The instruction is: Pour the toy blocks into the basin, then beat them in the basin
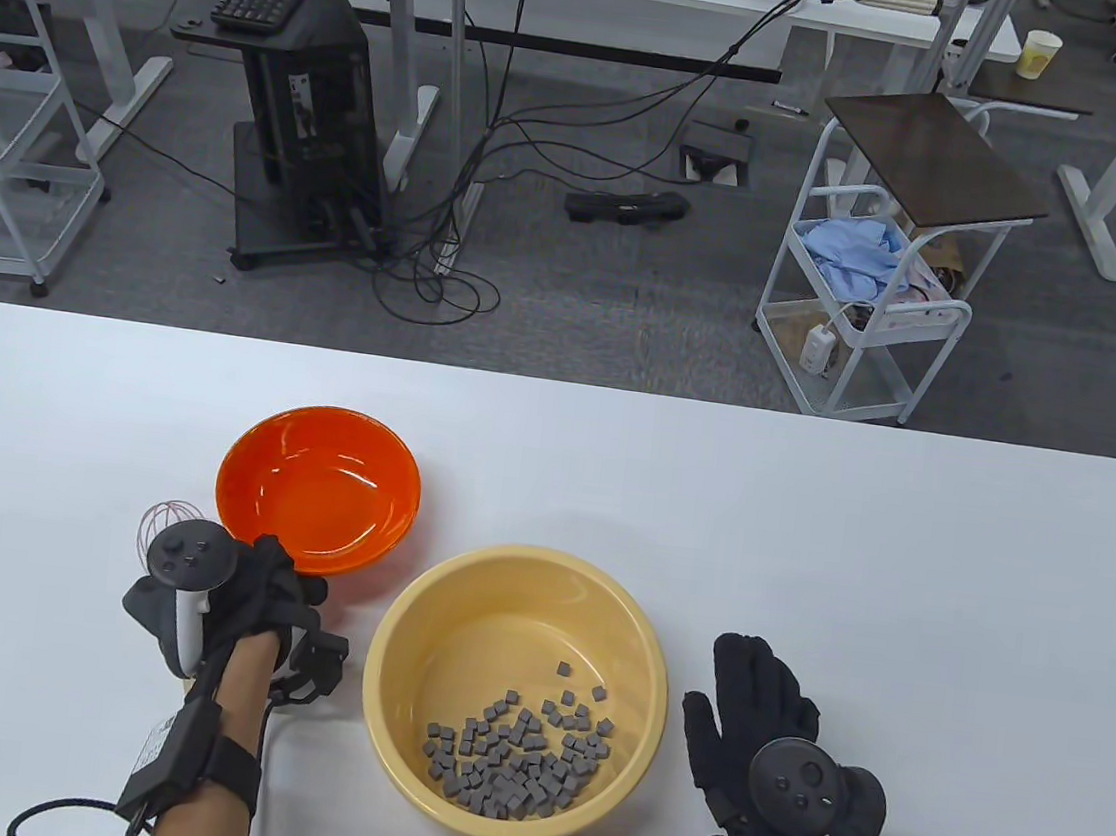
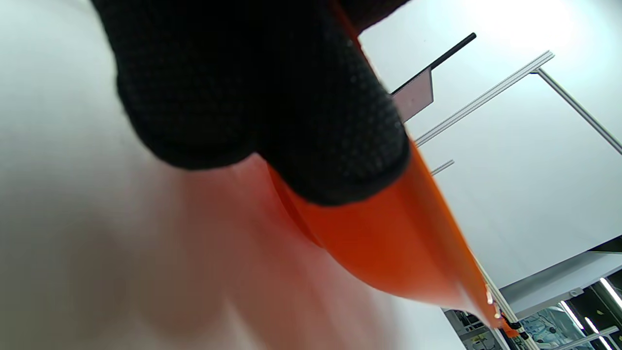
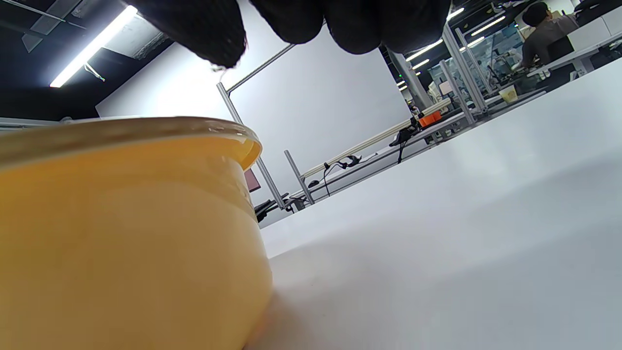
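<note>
Whisk [image 1: 166,522] lying just far-left of left hand [image 1: 240,603], which is gripping bowl [image 1: 319,486] rim; right hand [image 1: 763,738] resting open.

Yellow basin [image 1: 524,607]: round, deep, plastic, upright on the white counter [image 1: 807,527], toward its near edge. Its outer wall fills the left of the right wrist view.

Blocks [image 1: 520,751]: many small grey cubes, loose in a heap on the basin floor, bunched toward the near side, a few stragglers farther in.

Orange bowl [image 1: 319,486]: shallow, glossy, translucent, just beyond-left of the basin, rims close. Its near rim is under the left hand [image 1: 246,594]; whether it is tilted cannot be told.

Whisk [image 1: 166,519]: thin wire loops visible left of the bowl, mostly hidden.
</note>
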Demonstrator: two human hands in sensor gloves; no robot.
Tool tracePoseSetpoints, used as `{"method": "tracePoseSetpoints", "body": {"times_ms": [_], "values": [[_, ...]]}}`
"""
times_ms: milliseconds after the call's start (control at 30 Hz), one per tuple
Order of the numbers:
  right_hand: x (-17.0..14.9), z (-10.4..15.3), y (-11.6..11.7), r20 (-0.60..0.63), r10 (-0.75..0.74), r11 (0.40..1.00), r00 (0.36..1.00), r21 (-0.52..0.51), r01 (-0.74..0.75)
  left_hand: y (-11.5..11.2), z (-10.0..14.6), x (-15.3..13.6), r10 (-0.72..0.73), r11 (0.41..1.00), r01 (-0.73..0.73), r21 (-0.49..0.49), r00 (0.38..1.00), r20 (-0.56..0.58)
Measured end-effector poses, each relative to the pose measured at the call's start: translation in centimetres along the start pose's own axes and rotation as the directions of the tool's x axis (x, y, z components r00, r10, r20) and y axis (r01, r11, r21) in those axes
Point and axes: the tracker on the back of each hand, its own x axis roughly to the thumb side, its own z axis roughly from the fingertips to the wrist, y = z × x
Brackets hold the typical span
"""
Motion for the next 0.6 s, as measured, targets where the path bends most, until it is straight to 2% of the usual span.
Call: {"method": "tracePoseSetpoints", "body": {"times_ms": [367,533,600], "values": [[-0.2,0.0,0.6,0.005,0.001,1.0,1.0,0.026,-0.001,0.8,-1.2,-0.9,0.05,0.997,-0.053,-0.058,0.997,-0.055],[0.0,0.1,0.7,0.017,0.008,0.999,1.0,0.032,-0.008,2.5,0.0,-0.8,0.042,0.997,-0.043,-0.059,0.999,-0.009],[0.0,0.1,0.7,0.019,0.008,0.999,1.0,0.034,-0.009,3.7,0.8,-0.1,0.001,0.992,0.0,-0.128,1.0,0.01]]}}
